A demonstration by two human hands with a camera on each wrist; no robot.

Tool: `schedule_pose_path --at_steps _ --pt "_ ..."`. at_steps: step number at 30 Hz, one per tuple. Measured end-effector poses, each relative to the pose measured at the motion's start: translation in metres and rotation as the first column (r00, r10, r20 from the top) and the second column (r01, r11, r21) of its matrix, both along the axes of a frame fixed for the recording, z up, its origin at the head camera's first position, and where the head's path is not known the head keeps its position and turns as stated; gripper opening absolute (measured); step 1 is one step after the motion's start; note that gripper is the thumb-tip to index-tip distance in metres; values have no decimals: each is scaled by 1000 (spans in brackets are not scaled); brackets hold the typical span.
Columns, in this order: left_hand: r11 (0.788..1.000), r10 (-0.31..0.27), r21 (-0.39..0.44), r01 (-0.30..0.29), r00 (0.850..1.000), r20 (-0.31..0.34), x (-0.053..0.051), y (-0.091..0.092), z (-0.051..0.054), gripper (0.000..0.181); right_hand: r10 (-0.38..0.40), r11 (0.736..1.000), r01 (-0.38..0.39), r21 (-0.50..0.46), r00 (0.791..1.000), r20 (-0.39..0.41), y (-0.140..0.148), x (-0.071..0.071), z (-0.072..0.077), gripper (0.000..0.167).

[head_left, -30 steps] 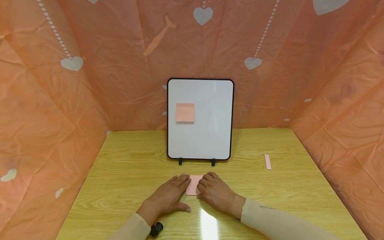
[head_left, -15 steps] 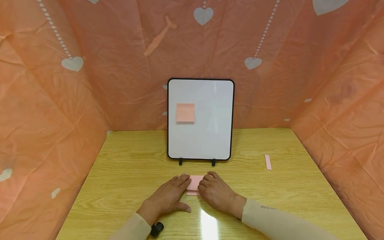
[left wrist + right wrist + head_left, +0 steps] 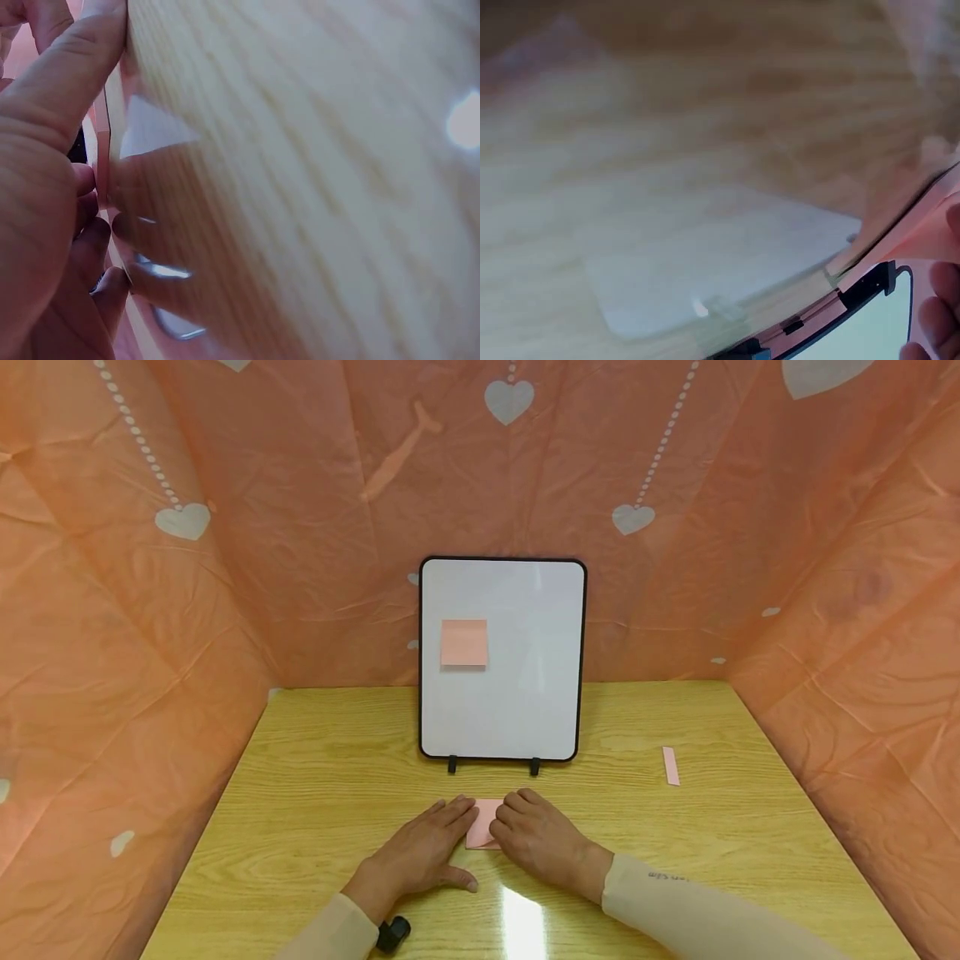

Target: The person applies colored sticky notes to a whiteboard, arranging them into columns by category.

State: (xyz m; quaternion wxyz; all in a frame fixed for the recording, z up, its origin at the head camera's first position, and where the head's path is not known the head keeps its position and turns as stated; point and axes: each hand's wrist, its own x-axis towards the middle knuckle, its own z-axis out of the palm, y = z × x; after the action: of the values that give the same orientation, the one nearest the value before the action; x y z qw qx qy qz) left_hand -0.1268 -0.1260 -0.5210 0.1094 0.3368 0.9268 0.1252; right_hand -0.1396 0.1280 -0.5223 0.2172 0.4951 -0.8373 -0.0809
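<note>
On the wooden table in front of the whiteboard lies a pink sticky note pad (image 3: pixel 483 822), partly covered by both hands. My left hand (image 3: pixel 420 847) presses its straight fingers on the pad's left side, thumb spread on the table. My right hand (image 3: pixel 543 843) has curled fingers at the pad's right side and pinches the top sticky note, whose lower edge bends up near the fingers. The exact pinch is hidden behind the knuckles. In the right wrist view the pad's edge (image 3: pixel 911 217) rises beside the curled fingers (image 3: pixel 939 319).
A whiteboard (image 3: pixel 517 710) with a black frame stands on small black feet at the back, one pink sticky note (image 3: pixel 464 643) stuck at its left. Right of it lies a narrow pink strip (image 3: pixel 671 766). Orange cloth (image 3: pixel 330 552) surrounds the table.
The top note's lower edge was flat, then lifted to bare a strip beneath; now its left part lies lower while the part by my right hand bends up. My left hand stays put.
</note>
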Motion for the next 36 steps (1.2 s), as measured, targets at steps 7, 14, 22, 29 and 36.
schedule_pose_path --at_steps 7,14,22,29,36 --pt "1000 7 13 -7 1000 15 1 0 0 106 -24 1000 24 19 999 -23 1 0 3 16" --pt "1000 3 10 -3 1000 8 0 0 -1 105 -11 1000 11 18 1000 -20 0 -3 4 14" --pt "1000 4 26 -5 1000 25 0 1 0 104 -36 998 37 41 999 -25 -1 -6 5 13" --pt "999 4 40 -5 1000 25 1 0 1 103 -7 1000 7 -1 1000 -25 1 -6 3 16" --pt "996 33 78 -37 998 50 4 -4 0 98 11 999 -12 -34 1000 -7 1 -4 4 14"
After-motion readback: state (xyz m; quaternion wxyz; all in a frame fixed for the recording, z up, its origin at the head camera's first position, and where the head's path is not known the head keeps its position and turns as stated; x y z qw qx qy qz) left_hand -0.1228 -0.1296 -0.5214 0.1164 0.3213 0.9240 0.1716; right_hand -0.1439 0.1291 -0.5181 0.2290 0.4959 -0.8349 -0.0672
